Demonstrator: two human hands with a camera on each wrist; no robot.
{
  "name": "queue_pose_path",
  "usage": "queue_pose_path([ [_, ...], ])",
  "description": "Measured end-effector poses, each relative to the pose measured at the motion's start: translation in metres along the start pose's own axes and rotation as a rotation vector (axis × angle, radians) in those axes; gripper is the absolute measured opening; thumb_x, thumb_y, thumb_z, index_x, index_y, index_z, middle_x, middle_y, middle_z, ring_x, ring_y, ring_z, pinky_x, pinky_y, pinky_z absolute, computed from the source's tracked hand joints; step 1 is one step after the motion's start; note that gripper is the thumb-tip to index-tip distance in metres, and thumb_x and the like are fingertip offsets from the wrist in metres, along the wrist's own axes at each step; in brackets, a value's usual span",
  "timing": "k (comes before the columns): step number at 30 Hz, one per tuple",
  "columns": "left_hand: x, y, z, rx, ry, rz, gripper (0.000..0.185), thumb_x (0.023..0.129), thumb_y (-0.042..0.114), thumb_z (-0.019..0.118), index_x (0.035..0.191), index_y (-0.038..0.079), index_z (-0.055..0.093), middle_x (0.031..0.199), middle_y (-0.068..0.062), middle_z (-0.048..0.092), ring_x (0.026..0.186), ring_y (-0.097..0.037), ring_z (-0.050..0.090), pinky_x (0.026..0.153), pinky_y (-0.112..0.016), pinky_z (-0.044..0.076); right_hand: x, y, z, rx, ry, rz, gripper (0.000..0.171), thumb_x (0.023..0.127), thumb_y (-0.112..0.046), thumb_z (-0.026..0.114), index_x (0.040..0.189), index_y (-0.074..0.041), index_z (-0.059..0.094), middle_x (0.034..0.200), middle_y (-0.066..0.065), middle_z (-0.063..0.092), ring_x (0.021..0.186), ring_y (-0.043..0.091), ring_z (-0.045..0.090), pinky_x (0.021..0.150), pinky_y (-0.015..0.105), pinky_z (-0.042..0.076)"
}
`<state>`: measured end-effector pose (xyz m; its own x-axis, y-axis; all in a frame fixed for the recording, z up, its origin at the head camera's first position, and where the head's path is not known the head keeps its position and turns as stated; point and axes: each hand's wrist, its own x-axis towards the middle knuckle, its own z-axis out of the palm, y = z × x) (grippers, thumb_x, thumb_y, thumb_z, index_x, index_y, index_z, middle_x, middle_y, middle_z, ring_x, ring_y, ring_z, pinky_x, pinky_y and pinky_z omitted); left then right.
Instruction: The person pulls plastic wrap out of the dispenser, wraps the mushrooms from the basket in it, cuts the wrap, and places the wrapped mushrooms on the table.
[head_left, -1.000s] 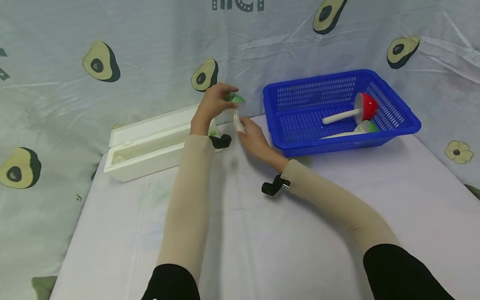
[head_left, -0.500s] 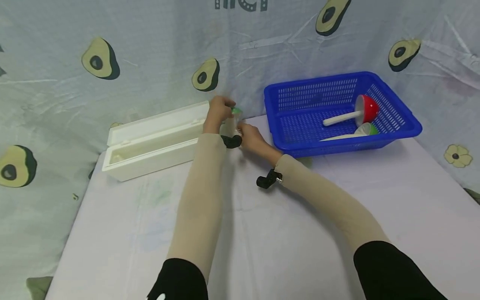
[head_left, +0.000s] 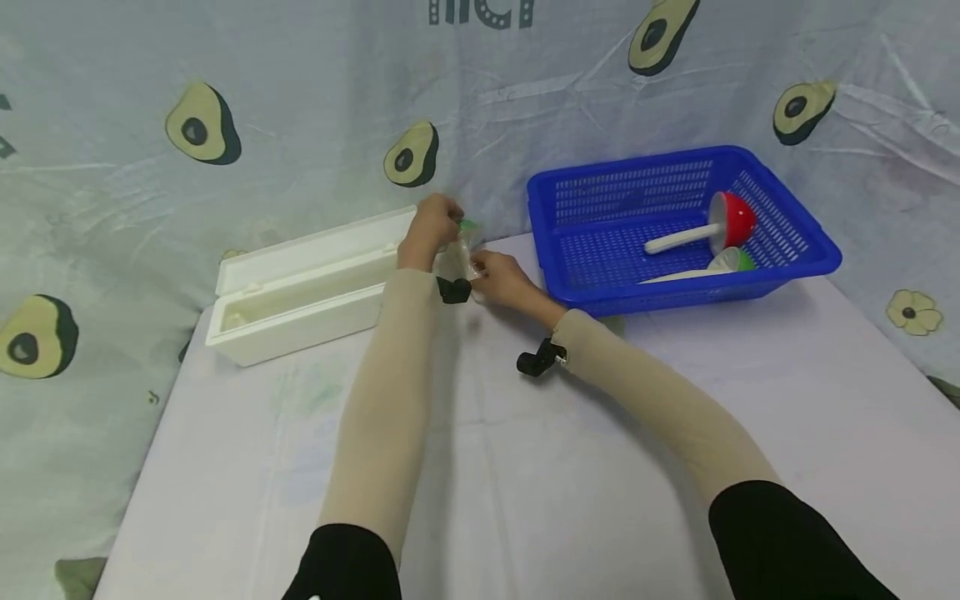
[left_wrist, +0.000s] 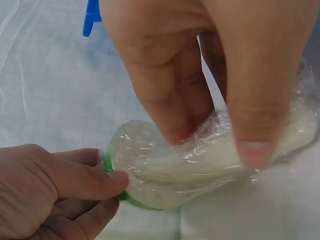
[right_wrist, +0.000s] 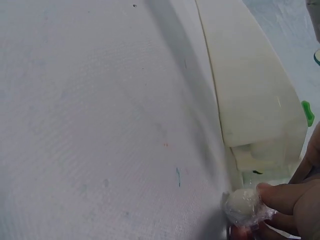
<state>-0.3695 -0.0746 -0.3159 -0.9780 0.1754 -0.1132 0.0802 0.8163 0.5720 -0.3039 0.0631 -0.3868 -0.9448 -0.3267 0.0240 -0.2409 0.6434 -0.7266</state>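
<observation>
Here, in the head view, both hands meet at the far edge of the desk [head_left: 525, 467], just beside the right end of the long white box [head_left: 300, 279]. The left hand [head_left: 431, 232] pinches the upper end of a cling-wrapped scoop [head_left: 463, 250] with a green rim, and the right hand [head_left: 501, 279] pinches its lower end. To their right stands a blue basket [head_left: 806, 250] holding a red scoop [head_left: 731, 218] and a green one [head_left: 731, 260].

In the left wrist view, curled left-hand fingers [left_wrist: 170, 95] press into the crinkled film around the wrapped scoop [left_wrist: 165, 175] (its green rim shows below), while the right hand's thumb and finger [left_wrist: 75, 180] nip the rim.

In the right wrist view, right-hand fingertips [right_wrist: 285, 200] grip what seems to be the scoop's wrapped white handle end [right_wrist: 241, 206], just beside the box [right_wrist: 255, 100].
</observation>
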Motion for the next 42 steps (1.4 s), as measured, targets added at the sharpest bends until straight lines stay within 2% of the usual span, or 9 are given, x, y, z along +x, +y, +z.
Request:
queue_pose_path([
  [3, -0.002, 0.000, -0.007, 0.068, -0.021, -0.024, 0.048, 0.090, -0.008, 0.057, 0.135, 0.003, 0.064, 0.139, -0.013, 0.061, 0.122, -0.028, 0.056, 0.097, -0.041, 0.051, 0.002, -0.002, 0.003, 0.005, -0.027, -0.021, 0.047, 0.096, -0.004, 0.065, 0.140, 0.007, 0.054, 0.134, 0.022, 0.063, 0.126, 0.033, 0.059, 0.104, 0.039, 0.049],
  [7, -0.003, 0.000, -0.012, 0.101, -0.052, -0.026, 0.049, 0.090, -0.007, 0.058, 0.137, 0.005, 0.064, 0.142, -0.012, 0.060, 0.127, -0.027, 0.053, 0.092, -0.039, 0.050, 0.003, -0.005, 0.005, -0.020, -0.046, -0.019, 0.047, 0.097, -0.007, 0.066, 0.140, 0.006, 0.054, 0.134, 0.021, 0.063, 0.127, 0.032, 0.059, 0.105, 0.039, 0.049],
  [11, -0.010, 0.000, -0.020, 0.155, -0.071, 0.026, 0.049, 0.094, -0.003, 0.055, 0.142, 0.005, 0.059, 0.149, -0.012, 0.053, 0.139, -0.029, 0.047, 0.106, -0.040, 0.047, 0.001, -0.008, 0.004, -0.069, -0.045, 0.003, 0.049, 0.099, -0.012, 0.066, 0.142, 0.007, 0.052, 0.133, 0.022, 0.064, 0.125, 0.032, 0.059, 0.105, 0.040, 0.049],
  [17, -0.043, 0.003, -0.048, 0.280, -0.012, 0.160, 0.045, 0.098, 0.000, 0.056, 0.143, 0.000, 0.056, 0.149, -0.018, 0.053, 0.138, -0.037, 0.048, 0.106, -0.048, 0.047, -0.016, -0.022, 0.005, -0.194, -0.009, -0.055, 0.053, 0.101, -0.016, 0.064, 0.148, 0.003, 0.047, 0.147, 0.021, 0.053, 0.137, 0.035, 0.048, 0.114, 0.043, 0.039],
  [22, -0.082, -0.006, -0.073, 0.371, -0.020, 0.230, 0.042, 0.101, 0.005, 0.057, 0.142, -0.003, 0.055, 0.148, -0.023, 0.051, 0.140, -0.041, 0.043, 0.113, -0.053, 0.038, -0.034, -0.034, 0.002, -0.208, -0.004, -0.167, 0.053, 0.102, -0.013, 0.062, 0.150, 0.000, 0.044, 0.155, 0.020, 0.043, 0.146, 0.033, 0.038, 0.121, 0.039, 0.030],
  [26, -0.115, -0.029, -0.086, 0.450, -0.039, 0.241, 0.041, 0.101, 0.006, 0.058, 0.140, -0.005, 0.055, 0.145, -0.027, 0.051, 0.138, -0.044, 0.044, 0.113, -0.056, 0.038, -0.044, -0.038, -0.001, -0.215, -0.019, -0.237, 0.052, 0.102, -0.011, 0.060, 0.150, 0.000, 0.044, 0.156, 0.019, 0.042, 0.146, 0.030, 0.038, 0.121, 0.038, 0.031],
  [30, -0.140, -0.066, -0.102, 0.492, -0.096, 0.263, 0.042, 0.102, 0.008, 0.059, 0.141, -0.006, 0.053, 0.144, -0.029, 0.051, 0.135, -0.047, 0.046, 0.110, -0.059, 0.039, -0.050, -0.048, -0.007, -0.231, -0.051, -0.318, 0.049, 0.103, -0.009, 0.058, 0.149, 0.001, 0.045, 0.152, 0.018, 0.047, 0.142, 0.029, 0.044, 0.117, 0.038, 0.037],
  [36, -0.157, -0.132, -0.136, 0.463, -0.247, 0.306, 0.048, 0.102, 0.016, 0.062, 0.145, -0.003, 0.050, 0.144, -0.027, 0.052, 0.132, -0.047, 0.048, 0.106, -0.063, 0.041, -0.041, -0.069, -0.018, -0.337, -0.156, -0.453, 0.043, 0.103, -0.010, 0.057, 0.145, 0.000, 0.052, 0.144, 0.016, 0.056, 0.133, 0.028, 0.054, 0.110, 0.037, 0.045],
  [42, -0.168, -0.180, -0.158, 0.441, -0.363, 0.237, 0.049, 0.104, 0.024, 0.060, 0.142, -0.006, 0.052, 0.140, -0.028, 0.057, 0.127, -0.047, 0.054, 0.102, -0.062, 0.044, 0.000, -0.088, -0.022, -0.481, -0.284, -0.536, 0.036, 0.104, -0.010, 0.059, 0.138, 0.001, 0.059, 0.134, 0.016, 0.064, 0.123, 0.028, 0.060, 0.104, 0.035, 0.048],
])
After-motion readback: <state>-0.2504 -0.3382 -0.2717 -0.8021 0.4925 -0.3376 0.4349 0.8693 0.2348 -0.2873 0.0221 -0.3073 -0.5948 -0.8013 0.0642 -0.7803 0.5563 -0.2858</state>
